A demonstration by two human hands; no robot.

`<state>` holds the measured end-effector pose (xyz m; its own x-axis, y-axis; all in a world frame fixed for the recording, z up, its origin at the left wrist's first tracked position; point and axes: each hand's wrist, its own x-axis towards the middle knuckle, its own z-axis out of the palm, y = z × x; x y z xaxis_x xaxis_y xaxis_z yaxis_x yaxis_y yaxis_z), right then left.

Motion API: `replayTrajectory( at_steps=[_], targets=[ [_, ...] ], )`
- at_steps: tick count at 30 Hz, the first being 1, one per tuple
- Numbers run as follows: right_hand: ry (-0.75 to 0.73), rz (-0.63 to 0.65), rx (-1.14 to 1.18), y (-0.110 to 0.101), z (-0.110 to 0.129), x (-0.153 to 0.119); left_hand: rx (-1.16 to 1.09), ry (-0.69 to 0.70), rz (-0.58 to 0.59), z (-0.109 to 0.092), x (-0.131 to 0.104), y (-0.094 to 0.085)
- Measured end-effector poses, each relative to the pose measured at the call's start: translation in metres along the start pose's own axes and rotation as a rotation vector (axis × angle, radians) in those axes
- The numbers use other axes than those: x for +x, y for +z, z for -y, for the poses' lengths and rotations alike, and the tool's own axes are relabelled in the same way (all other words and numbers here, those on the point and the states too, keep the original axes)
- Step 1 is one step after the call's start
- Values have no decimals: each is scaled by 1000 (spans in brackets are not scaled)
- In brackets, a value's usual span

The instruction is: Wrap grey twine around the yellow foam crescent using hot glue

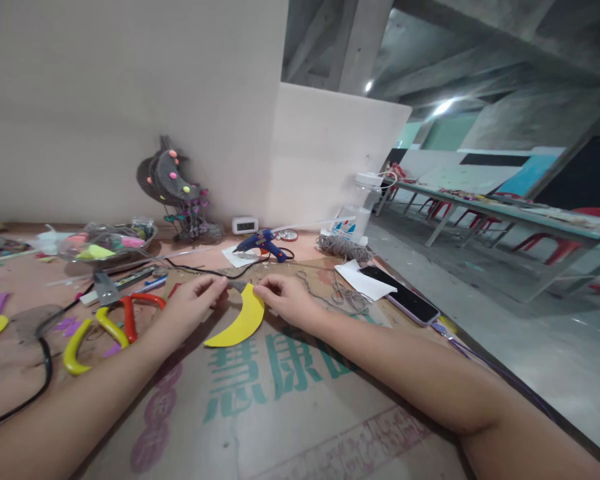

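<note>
A yellow crescent [241,323] lies on the printed cardboard [280,413], its upper tip between my two hands. My right hand [280,297] pinches the crescent near that tip. Just left of the tip is my left hand [200,297], its thumb and forefinger pressed together; whatever it may hold is too small to make out. A bit of grey material [237,285] shows between the hands behind the crescent.
Red-handled [130,319] and yellow-handled tools [75,347] lie left. Behind are a blue glue gun [263,243], a black cord, a small clock [245,225] and grey yarn [345,247]. A phone [405,297] lies right; a grey moon ornament [167,177] stands at the wall.
</note>
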<state>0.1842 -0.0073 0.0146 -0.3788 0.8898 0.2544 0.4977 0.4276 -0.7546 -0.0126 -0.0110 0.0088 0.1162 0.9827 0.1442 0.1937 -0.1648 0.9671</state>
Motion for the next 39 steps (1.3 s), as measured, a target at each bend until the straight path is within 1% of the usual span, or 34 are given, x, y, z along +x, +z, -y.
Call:
replayTrajectory(
  at_steps=[2,4,6,7,9,11,12,14,16,19,22,25,27,28,30,32,34,35,36,37,39],
  targets=[
    [-16,4,-8,-1,1,0,133,31,19,1,0,-1],
    [-56,-2,2,-8,3,4,190,31,11,1,0,-2],
    [-96,-43,33,-24,5,11,195,17,3,0,1,-3],
    [-92,-89,63,-35,6,16,192,12,2,0,1,-3],
    [-64,-133,51,-58,4,25,189,12,7,0,1,-3],
    [-45,-94,-89,-75,-1,31,204,20,8,1,2,-4],
    [-37,-48,-189,-79,-4,32,214,26,5,2,3,-4],
    [-24,61,-379,-79,-9,29,231,34,3,3,3,-4],
    [-27,142,-520,-70,-10,23,228,40,4,3,3,-3],
    [-60,172,-637,-54,-8,16,223,40,24,1,1,-1],
    [-61,179,-615,-47,-9,15,227,52,28,-2,-1,-1],
    [-67,179,-491,-47,-21,21,219,68,40,-4,-1,0],
    [-49,148,-406,-48,-33,27,207,65,44,-5,-1,0],
    [-24,110,-362,-49,-39,29,203,63,46,-5,-1,0],
    [27,-34,-261,-53,-44,33,208,59,54,-5,-1,-1],
    [24,-223,-179,-60,-40,34,224,55,58,-5,-1,-1],
    [-45,-369,-172,-66,-28,32,232,51,59,-5,-1,-1],
    [-91,-406,-196,-67,-19,29,231,50,58,-4,-1,-1],
    [-125,-417,-207,-67,-10,27,228,51,56,-4,0,-1],
    [-139,-399,-199,-65,-1,24,227,54,55,-3,0,-1],
    [-122,-324,-148,-55,13,17,221,66,50,-3,0,-1]
  ],
)
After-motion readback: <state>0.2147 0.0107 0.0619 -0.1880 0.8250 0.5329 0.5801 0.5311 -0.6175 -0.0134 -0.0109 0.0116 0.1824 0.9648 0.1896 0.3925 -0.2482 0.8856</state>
